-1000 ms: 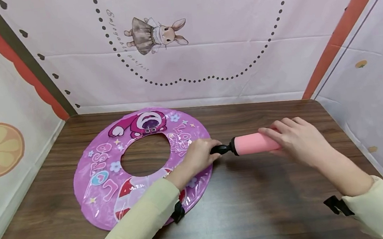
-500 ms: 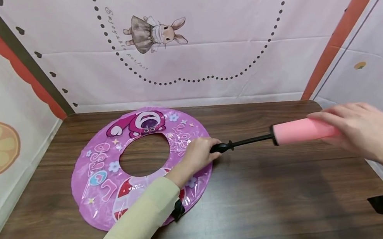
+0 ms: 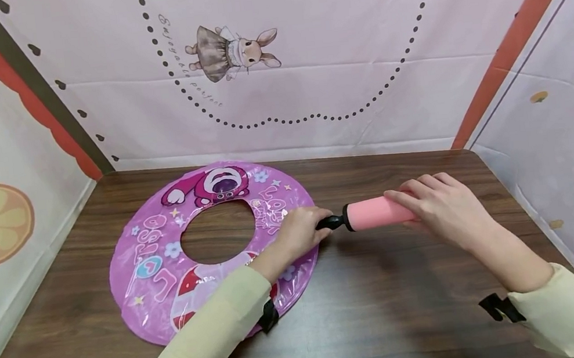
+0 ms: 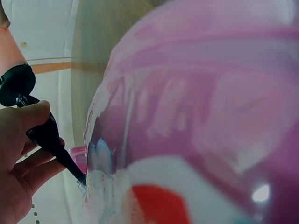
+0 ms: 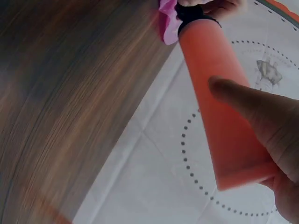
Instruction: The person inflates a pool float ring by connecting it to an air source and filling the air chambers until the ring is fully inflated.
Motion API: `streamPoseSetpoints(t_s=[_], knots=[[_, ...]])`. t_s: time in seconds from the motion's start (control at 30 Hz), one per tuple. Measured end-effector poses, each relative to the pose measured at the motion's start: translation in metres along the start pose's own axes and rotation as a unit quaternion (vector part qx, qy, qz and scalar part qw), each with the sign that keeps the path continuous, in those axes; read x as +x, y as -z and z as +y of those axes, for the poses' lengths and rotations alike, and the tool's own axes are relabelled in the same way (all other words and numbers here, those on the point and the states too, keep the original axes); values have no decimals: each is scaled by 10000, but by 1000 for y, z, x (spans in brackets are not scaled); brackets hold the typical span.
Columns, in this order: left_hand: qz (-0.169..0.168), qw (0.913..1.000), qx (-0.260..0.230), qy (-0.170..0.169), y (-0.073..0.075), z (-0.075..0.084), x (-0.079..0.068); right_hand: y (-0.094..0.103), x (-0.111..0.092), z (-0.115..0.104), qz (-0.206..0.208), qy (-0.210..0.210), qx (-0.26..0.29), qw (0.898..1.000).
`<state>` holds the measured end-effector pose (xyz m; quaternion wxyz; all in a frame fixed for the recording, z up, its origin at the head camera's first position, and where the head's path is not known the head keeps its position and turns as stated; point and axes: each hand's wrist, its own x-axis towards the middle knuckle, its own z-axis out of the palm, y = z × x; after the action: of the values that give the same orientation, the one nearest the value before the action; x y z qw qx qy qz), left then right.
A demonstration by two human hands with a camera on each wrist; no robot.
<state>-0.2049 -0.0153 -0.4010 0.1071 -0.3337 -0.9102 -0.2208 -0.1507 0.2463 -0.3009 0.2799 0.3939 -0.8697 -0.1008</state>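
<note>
On the brown worktop (image 3: 375,321), a purple inflatable ring (image 3: 157,239) lies toward the back left corner, a pink hand pump (image 3: 372,213) between it and the right edge. Your right hand (image 3: 442,209) is clamped on the pump; your left hand (image 3: 297,233) pinches its black nozzle (image 3: 329,223) at the ring.

The backdrop (image 3: 314,42) reads "Enjoyable perfect", the purple ring (image 3: 172,249) "LOTSO".
</note>
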Motion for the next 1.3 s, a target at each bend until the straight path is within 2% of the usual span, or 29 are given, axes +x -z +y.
streamPoseSetpoints(t_s=[0.17, 0.3, 0.43, 0.5, 0.6, 0.77, 0.97, 1.1, 1.3], knots=[[-160, 9998, -115, 98, 2, 0, 2, 16, -16, 14, -137, -216, 211, 9994], [-220, 9997, -76, 67, 2, -1, 3, 34, -36, 33, -189, -667, 430, 9967], [-280, 9996, -20, 100, 1, 0, 4, 54, -58, 51, -39, -1052, 275, 9941], [-310, 9994, 44, 137, 1, 1, 4, 57, -62, 53, 20, -1085, 230, 9938], [-317, 9994, 121, 94, 2, 3, 3, 47, -53, 43, -20, -830, 316, 9960], [-180, 9995, 264, -75, 3, 7, 2, 14, -22, 16, -121, -264, 173, 9994], [-157, 9992, 371, -51, 3, 7, 1, -7, -8, -2, -80, -135, -75, 9998], [-234, 9995, 206, 82, 2, 6, 2, -4, -14, 1, -7, -117, 47, 9999], [-342, 9993, 82, 161, 3, 2, 3, 21, -35, 24, -54, -514, 468, 9976]])
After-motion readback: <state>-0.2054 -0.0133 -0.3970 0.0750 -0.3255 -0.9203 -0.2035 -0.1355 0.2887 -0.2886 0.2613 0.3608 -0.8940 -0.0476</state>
